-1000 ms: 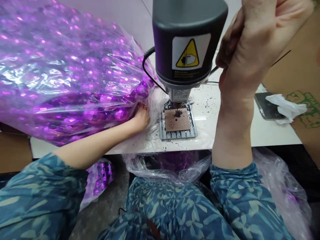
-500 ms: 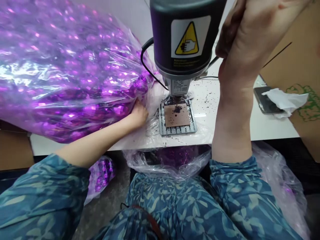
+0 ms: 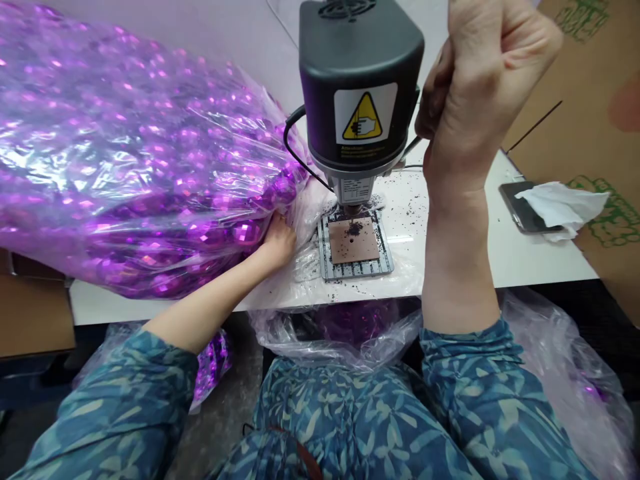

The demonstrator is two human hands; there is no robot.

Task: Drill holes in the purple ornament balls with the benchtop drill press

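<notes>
My left hand (image 3: 279, 241) reaches into the mouth of a big clear plastic bag (image 3: 125, 127) filled with shiny faceted purple balls (image 3: 245, 231). Its fingers are hidden among the balls and the film. My right hand (image 3: 480, 87) is raised beside a dark bench drill press (image 3: 361, 73), closed in a fist around its side lever (image 3: 411, 145); most of the lever is hidden by the hand. Under the drill lies a square brown board (image 3: 354, 248) with a small dark hole and dark shavings, on a grey slotted base plate (image 3: 357, 269).
A phone (image 3: 520, 207) partly under a crumpled white tissue (image 3: 565, 205) lies on the white table (image 3: 530, 267) at right. Cardboard boxes (image 3: 615, 60) stand at the right and left. Another plastic bag (image 3: 340, 333) hangs below the table edge.
The view has shifted a little, bringing the drill's top into sight. My left hand remains at the bag mouth, and my right hand stays closed by the drill's side.
</notes>
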